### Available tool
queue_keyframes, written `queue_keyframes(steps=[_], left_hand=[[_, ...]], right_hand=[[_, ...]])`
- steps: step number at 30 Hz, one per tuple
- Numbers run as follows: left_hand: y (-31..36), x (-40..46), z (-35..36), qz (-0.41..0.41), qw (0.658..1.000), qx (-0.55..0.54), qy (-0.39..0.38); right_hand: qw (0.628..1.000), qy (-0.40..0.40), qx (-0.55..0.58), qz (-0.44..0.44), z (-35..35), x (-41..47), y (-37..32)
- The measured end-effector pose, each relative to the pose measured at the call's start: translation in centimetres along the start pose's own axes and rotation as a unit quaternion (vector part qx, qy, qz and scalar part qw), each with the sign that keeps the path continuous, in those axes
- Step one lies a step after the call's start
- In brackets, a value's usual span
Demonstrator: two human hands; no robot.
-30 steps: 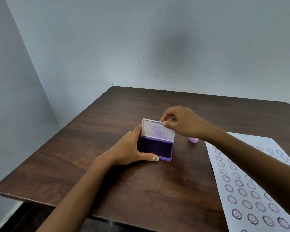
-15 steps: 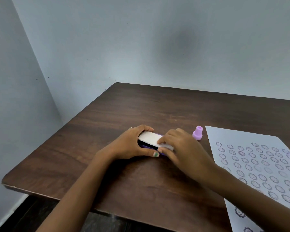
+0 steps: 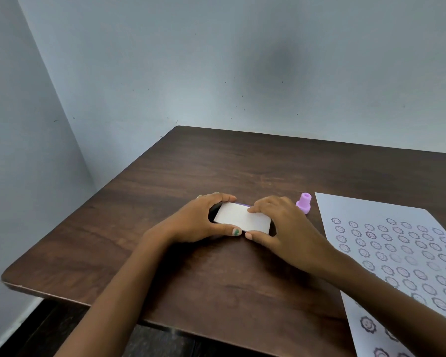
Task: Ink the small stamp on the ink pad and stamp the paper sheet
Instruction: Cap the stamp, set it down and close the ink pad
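Note:
The ink pad (image 3: 241,218) lies flat on the brown table with its white lid down; a thin purple edge shows at the back. My left hand (image 3: 198,220) grips its left end, thumb along the near edge. My right hand (image 3: 281,228) grips the right end, fingers on the lid and thumb at the near edge. The small pink stamp (image 3: 304,203) stands upright on the table just right of my right hand, untouched. The paper sheet (image 3: 397,251) lies at the right, covered with several rows of purple flower-face stamps.
The wooden table (image 3: 216,171) stands in a corner between two pale walls. Its left and near edges drop to a dark floor (image 3: 49,328).
The ink pad's lid, held upright one second ago, has been folded down shut. My right hand moved from the lid's top edge to the pad's right end. The view tilted down slightly.

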State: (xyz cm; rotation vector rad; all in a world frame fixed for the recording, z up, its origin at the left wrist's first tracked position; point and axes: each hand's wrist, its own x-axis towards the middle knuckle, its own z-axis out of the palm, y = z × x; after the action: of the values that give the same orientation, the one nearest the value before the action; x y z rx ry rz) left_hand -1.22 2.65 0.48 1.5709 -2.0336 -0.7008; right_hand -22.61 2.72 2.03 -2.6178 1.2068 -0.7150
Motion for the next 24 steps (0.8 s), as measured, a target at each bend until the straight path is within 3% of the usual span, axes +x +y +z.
queue_keyframes(steps=[8,17,24], left_hand=[[0.1,0.1,0.1,0.010,1.000,0.003,0.011],[0.0,0.2,0.4,0.027,0.998,0.035,0.035],[0.0,0.1,0.6,0.034,0.998,0.043,0.040]], right_hand=[[0.998,-0.060,0.019,0.022,-0.2,0.7,0.6],[0.995,-0.061,-0.077,-0.023,0.6,-0.1,-0.1],[0.997,-0.042,-0.057,-0.013,1.0,-0.5,0.0]])
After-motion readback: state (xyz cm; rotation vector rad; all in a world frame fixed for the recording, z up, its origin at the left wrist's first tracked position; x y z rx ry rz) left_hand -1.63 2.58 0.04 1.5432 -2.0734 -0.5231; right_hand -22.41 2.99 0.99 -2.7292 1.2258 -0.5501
